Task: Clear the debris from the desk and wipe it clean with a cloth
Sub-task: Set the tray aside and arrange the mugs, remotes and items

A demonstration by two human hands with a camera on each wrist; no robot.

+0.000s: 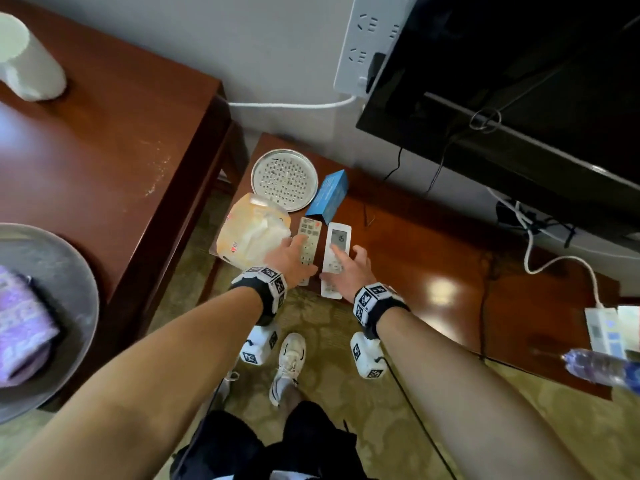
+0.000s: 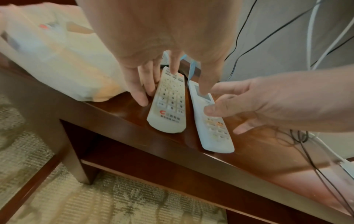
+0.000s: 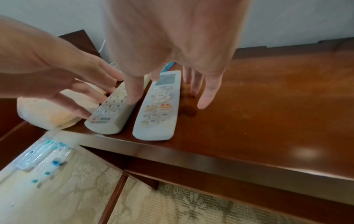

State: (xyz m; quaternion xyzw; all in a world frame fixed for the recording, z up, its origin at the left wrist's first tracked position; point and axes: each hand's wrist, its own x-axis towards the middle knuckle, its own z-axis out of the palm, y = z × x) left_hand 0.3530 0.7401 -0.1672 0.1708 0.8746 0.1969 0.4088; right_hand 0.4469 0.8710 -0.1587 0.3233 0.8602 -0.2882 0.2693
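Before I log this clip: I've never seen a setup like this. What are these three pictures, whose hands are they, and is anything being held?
There is no robot here: a person wears three cameras. The head view looks down from the forehead; the other two sit on the wrist bands and look along each hand.

The left hand lies with spread fingers on the TV remote, the right hand likewise on the air-conditioner remote. Neither hand has closed a grip; both remotes lie flat near the front edge of the low wooden desk.

Also on the desk: a tissue pack, a perforated metal tray and a blue box.

The purple cloth lies in a tray at the left.
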